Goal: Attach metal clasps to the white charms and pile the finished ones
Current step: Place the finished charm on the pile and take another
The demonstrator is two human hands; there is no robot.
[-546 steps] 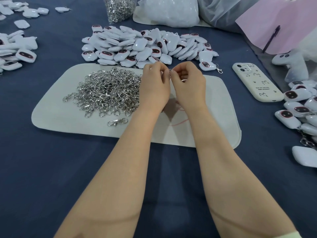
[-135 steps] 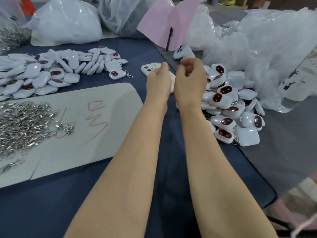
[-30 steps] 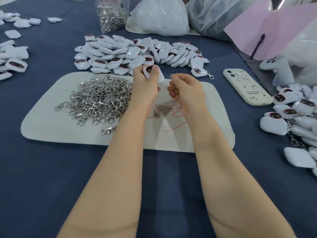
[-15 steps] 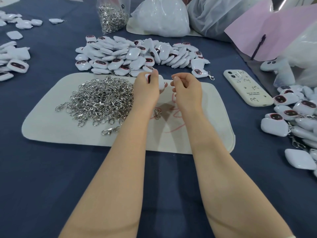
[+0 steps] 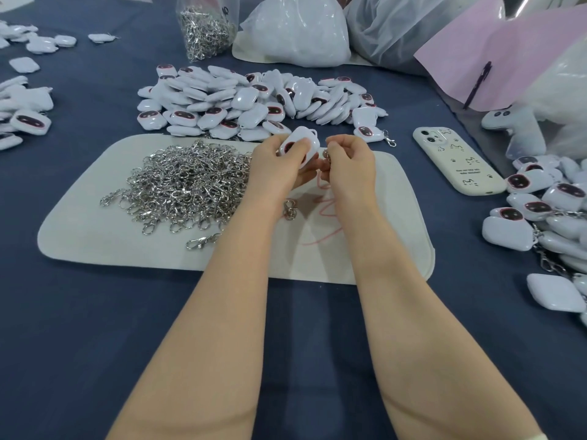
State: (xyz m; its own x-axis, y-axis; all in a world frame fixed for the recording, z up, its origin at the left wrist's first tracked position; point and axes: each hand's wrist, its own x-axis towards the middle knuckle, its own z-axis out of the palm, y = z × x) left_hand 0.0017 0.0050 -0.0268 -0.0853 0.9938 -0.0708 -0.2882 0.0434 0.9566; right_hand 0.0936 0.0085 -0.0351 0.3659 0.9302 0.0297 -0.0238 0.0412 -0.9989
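1. Far left: loose white charms [image 5: 30, 122] lie on the blue cloth [image 5: 95, 328]. They overlap and run out of frame, so no count is possible.
2. One white mat [image 5: 79, 236] lies on the cloth. It bears one heap of metal clasps [image 5: 187, 185], too tangled to count.
3. Two single clasps lie apart from the heap. One [image 5: 201, 241] is at its near edge, the other [image 5: 289, 209] is below the hands.
4. Behind the mat is one broad pile of bare charms [image 5: 241, 100], too many to count. One clear bag of clasps [image 5: 206, 30] stands beyond it.
5. The left hand [image 5: 279, 166] grasps one charm [image 5: 300, 144] above the mat's far edge. The thumb lies across its dark face and the fingers curl behind.
6. The held charm's long axis runs from lower left to upper right. Its hanging loop points up and right, towards the other hand.
7. The right hand [image 5: 349, 160] is curled tight, fingertips pinching one small clasp [image 5: 327, 156] just beside the charm's edge. Most of that clasp is hidden.
8. One charm with a clasp fitted [image 5: 370, 133] lies just right of the bare pile.
9. One cream phone [image 5: 457, 163] lies flat, well clear of the mat.
10. Far right: one pile of finished charms [image 5: 546, 211] with clasps showing, cut off by the frame edge.
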